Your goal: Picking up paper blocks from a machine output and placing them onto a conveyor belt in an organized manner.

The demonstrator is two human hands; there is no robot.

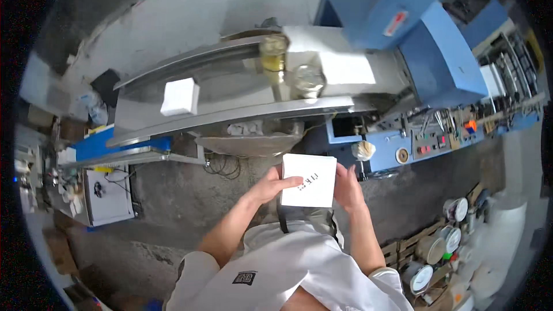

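Observation:
In front of my body I hold a white square stack of paper sheets (314,190) with small dark print on its top face. My left hand (274,186) grips its left edge, with the thumb lying across the top and the fingers underneath. Against the right edge is my right hand (349,187), its fingers partly hidden behind the stack. A similar white stack (180,97) lies on the left part of the metal table (230,83) ahead of me.
A yellowish jar (273,57) and a clear glass container (309,80) stand on the metal table. Beyond its right end rises a blue machine (440,63) with a control panel and tools beside it. Round cans (431,249) sit at lower right, near a wooden pallet.

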